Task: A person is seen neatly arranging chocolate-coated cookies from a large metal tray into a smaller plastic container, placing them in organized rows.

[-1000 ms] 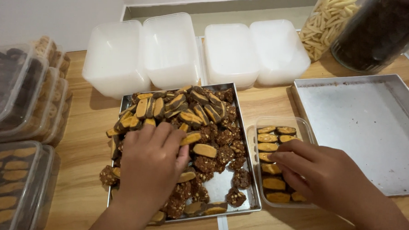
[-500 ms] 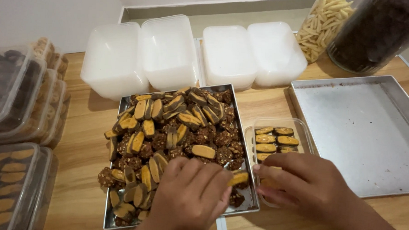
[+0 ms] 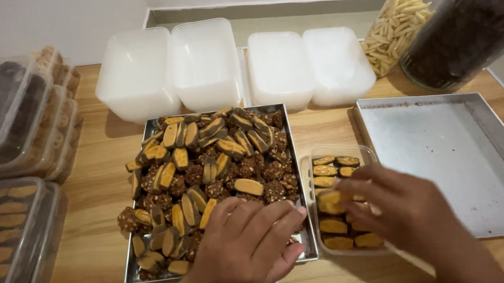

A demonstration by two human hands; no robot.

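**Cookies, tray to tub**

My left hand (image 3: 248, 242) lies spread and empty on cookies (image 3: 206, 173) at the metal tray's (image 3: 302, 216) near corner. Right of that tray, my right hand (image 3: 395, 208) pinches one cookie (image 3: 329, 199) over the clear tub (image 3: 369, 157).

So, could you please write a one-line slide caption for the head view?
Left hand on a metal tray of cookies while the right hand sets one into a clear container.
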